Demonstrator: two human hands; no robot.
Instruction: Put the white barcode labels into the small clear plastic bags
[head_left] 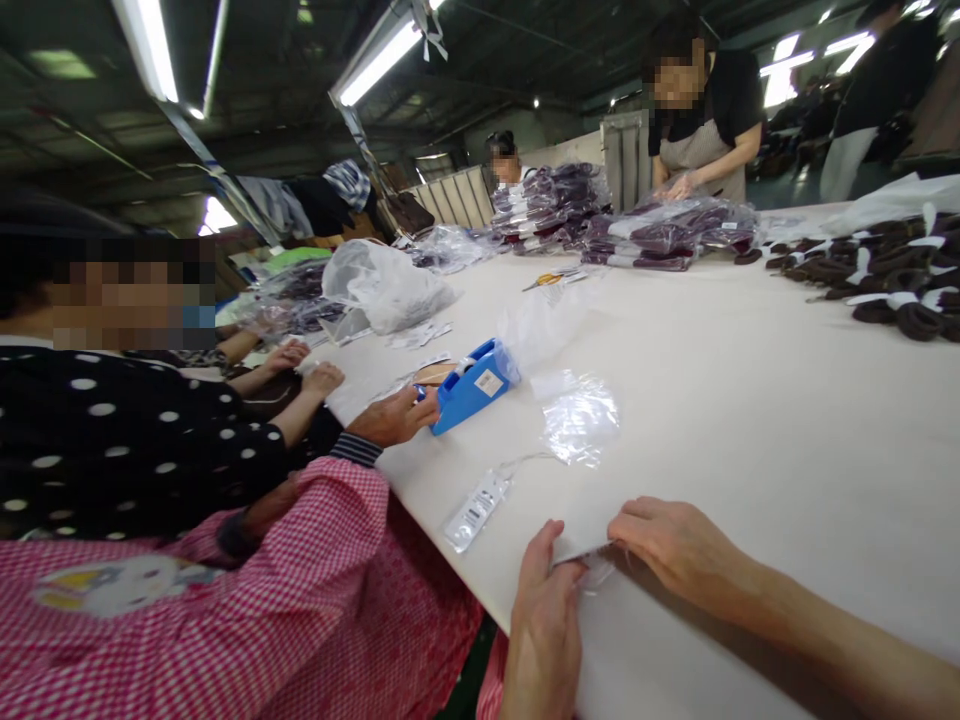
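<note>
Both hands — left (544, 625), right (671, 545) — pinch a clear flat bag (592, 572) on the desk (750, 420) | crinkly bag (579, 420) beyond it | blue dispenser (471, 385) further left

Long pale worktop (750, 420) runs away from me, wide and flat. Overhead, a dark ceiling (285, 90) with fluorescent tube lights (379, 62) hung in rows. Corrugated metal partitions (457, 197) stand at the far end. Bright openings (784, 70) glow at the right rear.
</note>
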